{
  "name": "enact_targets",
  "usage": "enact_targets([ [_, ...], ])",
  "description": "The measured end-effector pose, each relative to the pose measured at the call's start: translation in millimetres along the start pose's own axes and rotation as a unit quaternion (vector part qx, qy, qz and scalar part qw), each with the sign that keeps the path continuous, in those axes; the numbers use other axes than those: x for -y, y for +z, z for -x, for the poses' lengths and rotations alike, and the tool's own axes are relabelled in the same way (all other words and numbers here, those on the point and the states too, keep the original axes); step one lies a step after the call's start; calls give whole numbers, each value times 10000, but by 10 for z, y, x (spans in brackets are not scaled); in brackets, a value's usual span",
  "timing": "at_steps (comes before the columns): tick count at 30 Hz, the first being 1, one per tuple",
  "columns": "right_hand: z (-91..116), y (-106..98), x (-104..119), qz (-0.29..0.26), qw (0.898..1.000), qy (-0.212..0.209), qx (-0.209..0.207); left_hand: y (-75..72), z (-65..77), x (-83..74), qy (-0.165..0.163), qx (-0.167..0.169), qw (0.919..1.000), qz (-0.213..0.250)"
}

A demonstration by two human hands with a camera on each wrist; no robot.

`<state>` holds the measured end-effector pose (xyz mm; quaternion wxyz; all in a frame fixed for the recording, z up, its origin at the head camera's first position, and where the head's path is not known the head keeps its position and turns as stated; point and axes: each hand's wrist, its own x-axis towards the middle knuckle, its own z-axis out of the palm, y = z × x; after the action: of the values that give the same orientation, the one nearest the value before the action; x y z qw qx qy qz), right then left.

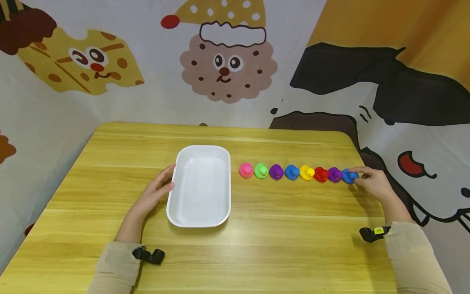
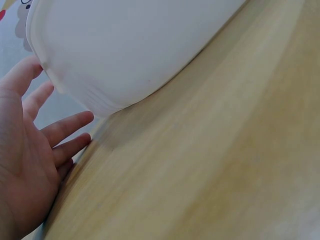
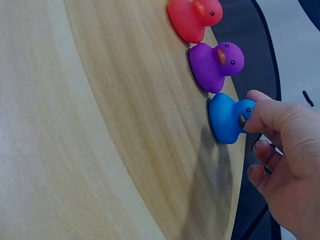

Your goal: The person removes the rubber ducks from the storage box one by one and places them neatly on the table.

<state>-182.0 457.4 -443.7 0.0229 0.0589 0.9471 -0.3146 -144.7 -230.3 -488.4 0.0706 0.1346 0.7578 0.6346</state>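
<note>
At the right end of a row of toy ducks, my right hand (image 1: 372, 183) pinches the head of a blue rubber duck (image 3: 227, 119) between thumb and finger. That duck stands on the table, close beside a purple duck (image 3: 214, 67). A red duck (image 3: 192, 19) comes after it, then yellow (image 1: 307, 172), blue (image 1: 292, 172), purple (image 1: 276, 172), green (image 1: 261, 171) and pink (image 1: 246, 170) ducks toward the left. My left hand (image 1: 156, 191) touches the left side of a white tray (image 1: 200, 220), its fingers spread and fairly straight. Nothing lies in the tray.
The wooden table (image 1: 275, 245) has rounded far corners. A cloth with cartoon figures (image 1: 227, 69) hangs behind it and along the right side. The ducks' row runs from near the tray's right rim toward the table's right edge.
</note>
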Motion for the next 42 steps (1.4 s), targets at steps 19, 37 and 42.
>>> enact_targets([
  [19,77,-5,76,-5,10000,10,-68,-26,26,7,23,-13,10000,-50],
  [37,275,3,414,-108,9908,-730,-1137,-97,48,7,-26,-106,9999,-59],
  [42,303,23,513,52,9873,-910,-1297,-128,60,-5,70,-127,9998,-99],
])
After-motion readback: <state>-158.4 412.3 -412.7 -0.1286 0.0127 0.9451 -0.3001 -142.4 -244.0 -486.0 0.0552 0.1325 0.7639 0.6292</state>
